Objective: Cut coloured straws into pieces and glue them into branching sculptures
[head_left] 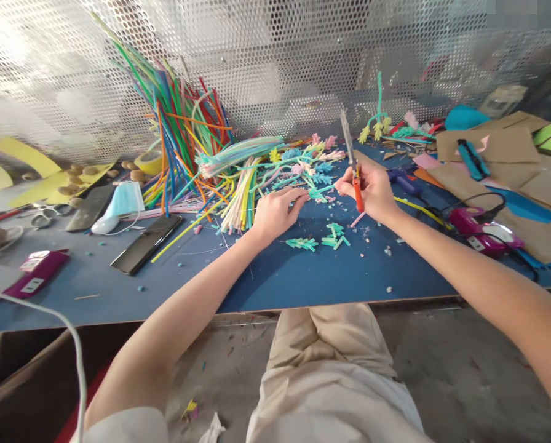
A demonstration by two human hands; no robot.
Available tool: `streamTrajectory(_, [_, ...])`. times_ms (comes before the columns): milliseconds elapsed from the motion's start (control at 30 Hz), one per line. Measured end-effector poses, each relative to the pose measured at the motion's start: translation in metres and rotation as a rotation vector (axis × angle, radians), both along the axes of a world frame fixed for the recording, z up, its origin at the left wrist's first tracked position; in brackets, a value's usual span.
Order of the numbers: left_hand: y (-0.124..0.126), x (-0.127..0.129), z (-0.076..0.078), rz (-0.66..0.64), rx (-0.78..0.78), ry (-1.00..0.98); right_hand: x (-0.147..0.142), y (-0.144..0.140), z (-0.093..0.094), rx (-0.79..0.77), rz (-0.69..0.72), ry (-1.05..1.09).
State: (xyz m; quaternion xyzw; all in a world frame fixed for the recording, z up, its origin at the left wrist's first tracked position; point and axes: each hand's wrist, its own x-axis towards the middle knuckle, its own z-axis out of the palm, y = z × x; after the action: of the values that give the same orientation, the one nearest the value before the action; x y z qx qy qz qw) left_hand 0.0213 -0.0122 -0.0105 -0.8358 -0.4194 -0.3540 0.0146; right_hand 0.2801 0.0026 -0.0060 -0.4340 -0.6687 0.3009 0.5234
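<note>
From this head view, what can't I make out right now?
Head view, red-handled scissors: handles partly hidden by the right hand.
Head view, left hand: palm hidden by its own back.
Head view, green pieces: too small and overlapped to count.
Head view, white cable: cut off by left and bottom edges.

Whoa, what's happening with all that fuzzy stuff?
The right hand holds orange-handled scissors, blades pointing away, and seems to pinch a green fuzzy strip too. The left hand is close by; whether it pinches anything is hard to tell. Short green pieces lie on the blue table, colourful stems bunched farther back.
</note>
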Motion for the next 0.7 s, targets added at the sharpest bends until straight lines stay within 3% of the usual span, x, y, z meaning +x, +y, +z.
streamTrajectory(167, [-0.002,-0.002,0.007,-0.016,0.049,-0.058,0.005,-0.002,0.002,0.039,-0.013,-0.037])
streamTrajectory(433, [-0.001,-0.016,0.018,0.105,0.112,-0.277,0.021,-0.009,0.009,0.278,-0.036,-0.520])
streamTrajectory(700, [-0.003,-0.018,0.019,0.095,0.159,-0.299,0.015,-0.008,0.005,0.356,-0.091,-0.557])
